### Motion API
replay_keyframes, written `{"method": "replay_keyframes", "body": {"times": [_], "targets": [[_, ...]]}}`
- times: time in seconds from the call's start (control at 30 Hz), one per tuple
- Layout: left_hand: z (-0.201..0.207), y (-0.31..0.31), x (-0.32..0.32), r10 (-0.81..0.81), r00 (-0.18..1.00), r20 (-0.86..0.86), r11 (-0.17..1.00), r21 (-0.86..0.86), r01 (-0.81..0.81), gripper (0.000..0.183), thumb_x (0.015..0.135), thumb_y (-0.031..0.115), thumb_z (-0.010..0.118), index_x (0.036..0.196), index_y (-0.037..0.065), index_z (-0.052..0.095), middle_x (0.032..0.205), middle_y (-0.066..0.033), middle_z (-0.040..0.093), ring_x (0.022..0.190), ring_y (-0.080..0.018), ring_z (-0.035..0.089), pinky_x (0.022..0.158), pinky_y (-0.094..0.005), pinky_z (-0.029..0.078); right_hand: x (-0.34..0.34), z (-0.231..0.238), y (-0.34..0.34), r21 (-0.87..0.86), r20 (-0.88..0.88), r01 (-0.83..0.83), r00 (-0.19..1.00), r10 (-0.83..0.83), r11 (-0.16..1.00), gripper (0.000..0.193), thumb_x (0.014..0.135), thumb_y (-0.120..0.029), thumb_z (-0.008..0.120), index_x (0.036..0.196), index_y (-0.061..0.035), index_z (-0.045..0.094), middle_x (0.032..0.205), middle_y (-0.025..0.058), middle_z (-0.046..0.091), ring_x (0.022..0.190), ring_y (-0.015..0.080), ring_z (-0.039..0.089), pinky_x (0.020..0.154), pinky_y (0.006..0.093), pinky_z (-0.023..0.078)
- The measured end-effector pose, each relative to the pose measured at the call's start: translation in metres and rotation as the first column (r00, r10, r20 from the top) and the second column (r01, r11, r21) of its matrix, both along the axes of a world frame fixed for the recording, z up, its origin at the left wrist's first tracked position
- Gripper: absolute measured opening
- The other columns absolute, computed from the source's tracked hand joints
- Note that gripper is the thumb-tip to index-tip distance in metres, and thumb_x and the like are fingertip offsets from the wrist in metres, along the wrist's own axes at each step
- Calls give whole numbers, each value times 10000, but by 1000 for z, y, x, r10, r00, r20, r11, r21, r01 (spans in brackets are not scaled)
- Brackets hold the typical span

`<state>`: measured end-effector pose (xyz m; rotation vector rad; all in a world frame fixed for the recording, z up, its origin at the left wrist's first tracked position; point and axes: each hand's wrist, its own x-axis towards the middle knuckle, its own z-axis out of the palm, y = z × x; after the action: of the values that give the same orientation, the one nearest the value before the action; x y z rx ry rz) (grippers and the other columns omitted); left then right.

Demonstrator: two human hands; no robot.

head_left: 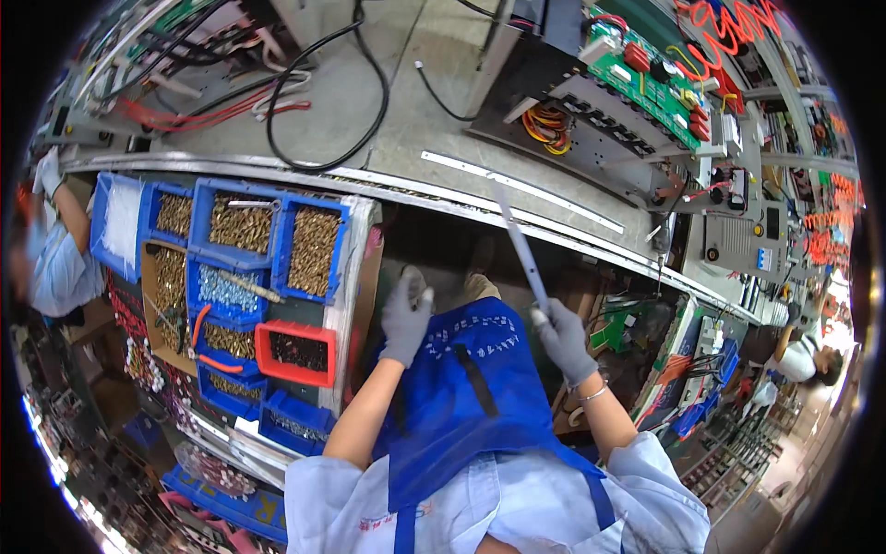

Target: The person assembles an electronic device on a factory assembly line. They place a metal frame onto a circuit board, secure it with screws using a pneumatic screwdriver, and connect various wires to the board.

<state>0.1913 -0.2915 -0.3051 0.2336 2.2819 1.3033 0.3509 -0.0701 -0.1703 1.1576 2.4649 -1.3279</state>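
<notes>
My right hand [563, 342], in a grey glove, grips the lower end of a long, flat pale strip [523, 251]. The strip slants up and away, its far end over the edge of the metal workbench [406, 111]. My left hand [407, 319], also gloved, hangs in front of the blue apron with thumb and fingers apart and nothing visible in it. On the bench, just past the held strip, lies a similar white strip with holes [572, 210]. Nearest to my left hand is a red bin [262, 351] of small dark screws.
Several blue bins [343, 242] of brass-coloured and silver fasteners stand at the left. A black cable [383, 92] loops over the bench. At the far right of it sits a metal chassis [554, 88] with a green circuit board [637, 83]. Another person's gloved hand [48, 173] shows far left.
</notes>
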Motion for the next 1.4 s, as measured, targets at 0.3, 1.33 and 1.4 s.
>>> {"method": "replay_keyframes", "body": {"times": [0.3, 1.33, 1.4], "targets": [[-44, -8, 20, -184, 961, 204, 960, -175, 221, 333, 903, 158, 655, 1195, 8, 597, 1089, -157, 682, 988, -217, 669, 869, -330, 519, 10, -53, -25, -261, 48, 112, 993, -103, 959, 259, 948, -279, 605, 865, -35, 588, 625, 99, 585, 557, 197, 602, 537, 343, 451], [-48, -28, 65, -35, 901, 432, 971, -198, 133, 399, 902, 332, 635, 1187, 54, 628, 1080, -172, 683, 1040, -295, 659, 913, -377, 502, 0, -55, 0, -319, 62, 77, 996, -60, 945, 404, 1007, -395, 495, 953, -7, 594, 616, 12, 558, 506, 61, 507, 461, 239, 409], [-23, -18, 53, -80, 896, 436, 984, -108, 140, 415, 918, 355, 615, 1208, 58, 620, 1092, -162, 683, 1061, -287, 650, 935, -378, 493, -14, -16, 5, -351, -65, 106, 989, -137, 931, 404, 1001, -410, 503, 983, -16, 588, 611, 13, 541, 492, 57, 487, 431, 226, 392]]}}
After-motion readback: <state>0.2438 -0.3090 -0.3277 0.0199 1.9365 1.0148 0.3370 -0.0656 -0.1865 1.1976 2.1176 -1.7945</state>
